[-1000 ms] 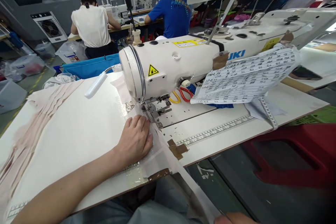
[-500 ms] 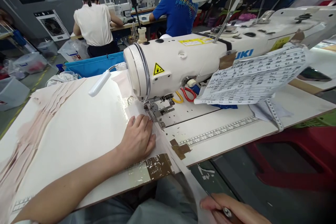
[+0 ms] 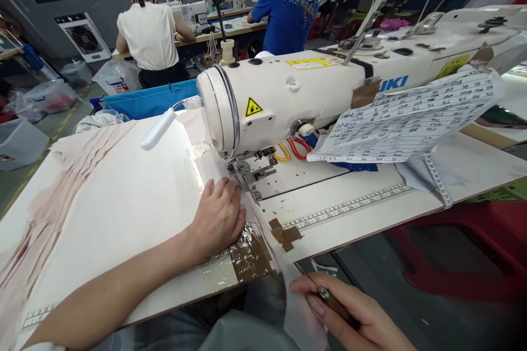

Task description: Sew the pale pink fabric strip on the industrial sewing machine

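My left hand [image 3: 218, 214] lies palm down on a pale, sheer fabric strip [image 3: 211, 167], its fingertips just in front of the presser foot [image 3: 249, 171] of a white sewing machine [image 3: 263, 104]. Below the table's front edge, my right hand [image 3: 346, 307] is closed around an awl [image 3: 329, 297] with a brown handle and a thin metal spike pointing up and left. The strip's tail hangs over the edge beside my right thumb and fingertips; whether they also pinch it I cannot tell.
Pleated pale pink fabric [image 3: 49, 208] lies along the table's left side. Red-handled scissors [image 3: 298, 148] sit behind the needle area. A handwritten sheet [image 3: 407, 120] leans against the machine. A measuring tape [image 3: 349, 205] runs along the tabletop. Two people work beyond; a red stool [image 3: 465, 274] stands right.
My right hand has moved up and left with the awl, nearer the table edge. The fabric tail has shifted left with it. My left hand stays by the presser foot.
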A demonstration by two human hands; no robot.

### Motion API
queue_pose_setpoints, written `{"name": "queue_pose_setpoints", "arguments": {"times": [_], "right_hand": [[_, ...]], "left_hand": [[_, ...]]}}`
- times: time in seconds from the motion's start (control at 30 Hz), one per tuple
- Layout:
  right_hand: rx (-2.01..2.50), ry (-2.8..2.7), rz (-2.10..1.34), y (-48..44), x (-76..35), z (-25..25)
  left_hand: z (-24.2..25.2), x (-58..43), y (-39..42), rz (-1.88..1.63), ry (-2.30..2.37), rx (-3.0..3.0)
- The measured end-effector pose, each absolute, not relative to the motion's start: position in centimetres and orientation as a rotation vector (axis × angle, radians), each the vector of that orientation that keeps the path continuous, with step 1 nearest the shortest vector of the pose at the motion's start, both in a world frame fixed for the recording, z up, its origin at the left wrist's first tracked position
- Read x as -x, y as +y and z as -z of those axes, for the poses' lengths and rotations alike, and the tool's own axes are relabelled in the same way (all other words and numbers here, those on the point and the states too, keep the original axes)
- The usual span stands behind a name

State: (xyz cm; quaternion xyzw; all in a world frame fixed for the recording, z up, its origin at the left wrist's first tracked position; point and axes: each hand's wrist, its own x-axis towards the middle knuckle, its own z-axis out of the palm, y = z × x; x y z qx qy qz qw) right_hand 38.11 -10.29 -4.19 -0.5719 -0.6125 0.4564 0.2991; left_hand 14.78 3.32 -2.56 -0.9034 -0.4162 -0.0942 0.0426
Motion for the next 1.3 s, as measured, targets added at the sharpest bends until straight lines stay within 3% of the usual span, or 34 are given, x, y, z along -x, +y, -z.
{"name": "queue_pose_setpoints", "arguments": {"times": [0.4,0.73,1.3], "right_hand": [[1.402,-1.424,-1.424,-7.9,-35.4,2.9],[1.346,-0.567,-1.678,-10.2,-31.7,4.2],[1.491,-1.126,-1.535,-10.0,-32.9,5.0]], "left_hand": [[2.6,-14.6,4.4,0.233,-1.236,2.661],[2.7,-14.2,5.0,0.294,-1.258,2.633],[2.7,-14.1,5.0,0.296,-1.274,2.683]]}}
